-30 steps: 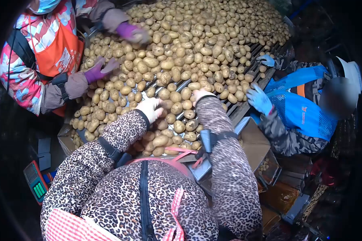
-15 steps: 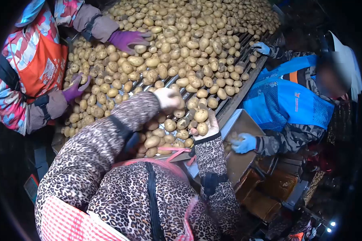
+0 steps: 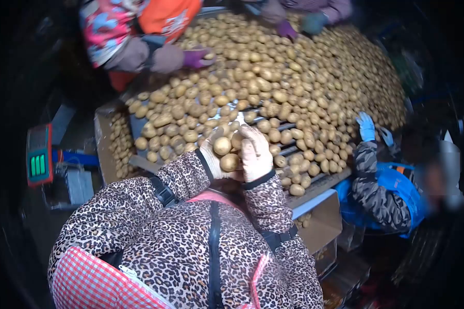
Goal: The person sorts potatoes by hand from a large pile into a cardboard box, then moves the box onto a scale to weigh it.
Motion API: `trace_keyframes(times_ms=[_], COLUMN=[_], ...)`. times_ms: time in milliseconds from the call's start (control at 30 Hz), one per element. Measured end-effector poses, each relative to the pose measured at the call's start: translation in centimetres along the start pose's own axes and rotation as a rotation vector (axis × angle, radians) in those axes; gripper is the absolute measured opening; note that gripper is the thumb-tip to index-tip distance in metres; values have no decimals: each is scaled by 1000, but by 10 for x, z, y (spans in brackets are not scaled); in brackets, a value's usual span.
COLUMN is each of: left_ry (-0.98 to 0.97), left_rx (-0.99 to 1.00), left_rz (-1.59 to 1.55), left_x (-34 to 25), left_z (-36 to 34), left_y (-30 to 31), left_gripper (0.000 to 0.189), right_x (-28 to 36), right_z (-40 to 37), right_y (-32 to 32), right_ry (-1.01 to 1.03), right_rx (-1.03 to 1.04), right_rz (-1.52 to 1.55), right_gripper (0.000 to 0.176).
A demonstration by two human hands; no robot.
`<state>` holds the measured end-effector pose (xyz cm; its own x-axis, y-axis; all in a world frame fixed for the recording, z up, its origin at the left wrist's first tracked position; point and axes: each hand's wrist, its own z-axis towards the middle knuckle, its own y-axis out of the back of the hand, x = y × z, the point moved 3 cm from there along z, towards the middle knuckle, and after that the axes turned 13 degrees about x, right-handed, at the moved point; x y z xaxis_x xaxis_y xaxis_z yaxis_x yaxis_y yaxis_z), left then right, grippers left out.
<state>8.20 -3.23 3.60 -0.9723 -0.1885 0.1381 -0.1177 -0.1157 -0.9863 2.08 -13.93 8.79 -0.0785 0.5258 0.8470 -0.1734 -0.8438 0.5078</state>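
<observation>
My left hand (image 3: 211, 156) and my right hand (image 3: 256, 154) are close together in front of my chest, at the near edge of a large heap of potatoes (image 3: 319, 98). Both wear pale gloves and are cupped around several potatoes. An upper potato (image 3: 222, 146) lies against my left palm, with a lower potato (image 3: 229, 162) just beneath it, between the hands. The fingers of my right hand curl inward over another potato (image 3: 236, 140), partly covering it. Dark slats (image 3: 288, 148) show through the heap beyond my right hand.
A cardboard box (image 3: 104, 135) with small potatoes stands left, beside a scale with a green display (image 3: 38, 158). Another cardboard box (image 3: 322, 221) is at right. Across the heap are co-workers' purple-gloved hand (image 3: 195, 58) and teal-gloved hand (image 3: 314, 23); blue-gloved hand (image 3: 366, 126) is at right.
The view has shifted. My left hand has come back from the heap to my right hand, and both now cup potatoes. The blue-vested co-worker's hand has moved from the box to the heap.
</observation>
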Motion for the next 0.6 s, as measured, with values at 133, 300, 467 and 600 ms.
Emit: trace_keyframes(times_ms=[133, 300, 467, 600], left_ry=[-379, -610, -939, -507], left_rx=[-94, 85, -909, -1414], left_rz=[656, 450, 197, 974], left_x=[-34, -89, -122, -183], left_z=[-86, -240, -352, -378], left_y=[-17, -10, 10, 65], left_gripper=[40, 47, 57, 56], right_x=[-14, -89, -128, -124], right_z=[-16, -50, -84, -91], right_y=[-25, -11, -28, -34], right_ry=[-290, -335, -482, -496], right_rx=[-122, -84, -28, -29], right_rz=[772, 703, 616, 669], right_gripper=[41, 52, 40, 33])
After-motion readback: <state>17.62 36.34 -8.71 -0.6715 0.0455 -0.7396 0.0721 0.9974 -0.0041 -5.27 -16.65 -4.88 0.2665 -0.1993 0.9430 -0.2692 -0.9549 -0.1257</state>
